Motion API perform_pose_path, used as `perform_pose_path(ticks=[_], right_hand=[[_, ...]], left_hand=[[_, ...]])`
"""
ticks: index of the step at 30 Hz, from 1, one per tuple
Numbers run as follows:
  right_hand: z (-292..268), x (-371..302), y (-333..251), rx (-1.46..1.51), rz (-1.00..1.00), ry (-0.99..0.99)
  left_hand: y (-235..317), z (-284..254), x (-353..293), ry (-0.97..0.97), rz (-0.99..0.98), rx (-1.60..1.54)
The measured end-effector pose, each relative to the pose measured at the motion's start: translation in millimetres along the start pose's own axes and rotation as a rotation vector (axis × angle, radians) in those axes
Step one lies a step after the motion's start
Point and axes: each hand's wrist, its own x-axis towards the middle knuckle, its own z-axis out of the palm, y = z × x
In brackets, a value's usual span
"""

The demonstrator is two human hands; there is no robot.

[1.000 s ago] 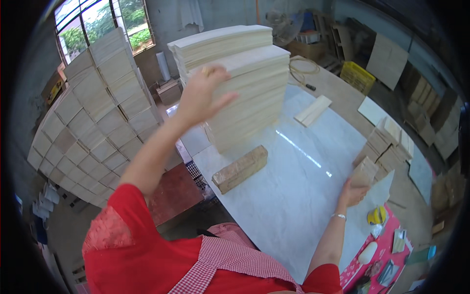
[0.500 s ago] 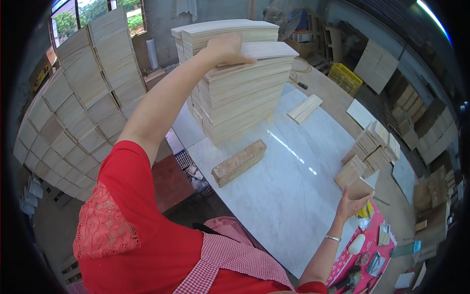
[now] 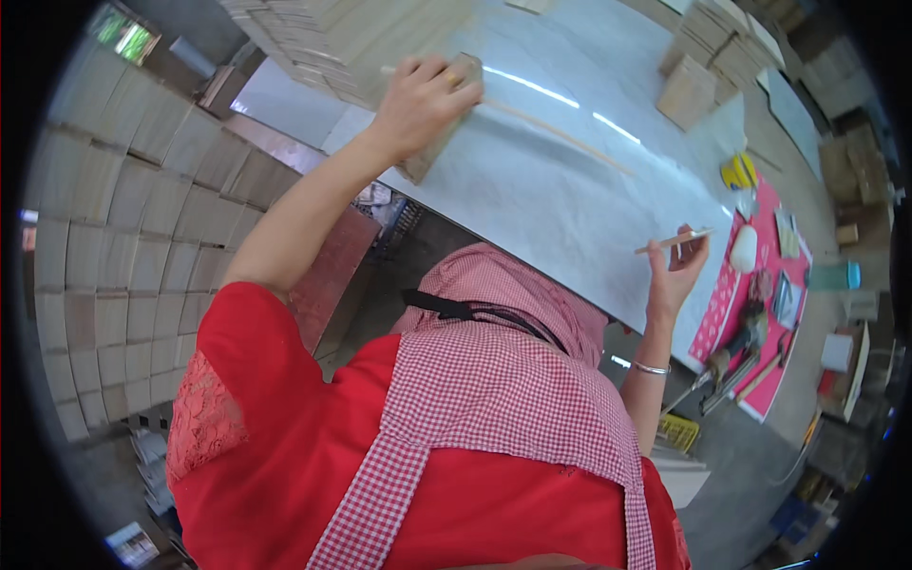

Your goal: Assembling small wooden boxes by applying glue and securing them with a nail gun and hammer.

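My left hand (image 3: 423,106) is closed above the table's near left edge. A thin pale wooden board (image 3: 560,136), seen edge-on and blurred, runs out to the right from its fingers. A rough brown bar-shaped block (image 3: 418,169) lies under and beside that hand; I cannot tell whether the fingers touch it. My right hand (image 3: 676,271), with a bracelet at its wrist, pinches a small flat wooden piece (image 3: 673,241) between thumb and fingers, over the near right part of the white marbled table (image 3: 551,218).
A tall stack of boards (image 3: 323,43) rises at the table's far left. Small wooden blocks (image 3: 712,47) are piled at the far right. A yellow tub (image 3: 738,171) and a pink cloth (image 3: 714,318) with tools lie near the right edge. Stacked panels (image 3: 142,237) fill the left side.
My left hand has come from the stack's top down towards the brown block, bringing a thin board. My right hand has left the block pile and moved nearer with a small wooden piece. The view has tilted down.
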Motion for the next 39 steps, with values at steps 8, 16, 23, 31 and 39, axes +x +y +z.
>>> perform_pose_path(ticks=[8, 16, 23, 31, 39], right_hand=[[-4.2, -25.2, -15.8, 0.016, 0.097, -0.241], [-6.5, -18.8, -26.6, 0.167, 0.155, -0.413], [-13.1, -13.5, -40.3, 0.303, 0.193, -0.45], [-9.9, -15.9, -12.0, 0.234, 0.177, -0.482], [-11.0, -16.0, -19.3, 0.221, 0.172, -0.456]], left_hand=[[5.5, 8.1, -41.0, -0.162, 0.045, -0.236], [75.4, 10.4, 0.5, -0.253, -0.06, -0.556], [194.5, 29.8, 55.1, -0.237, -0.066, -1.141], [239.1, 38.5, 69.0, -0.363, -0.073, -1.265], [189.8, 57.3, 61.6, -0.452, 0.041, -0.73]])
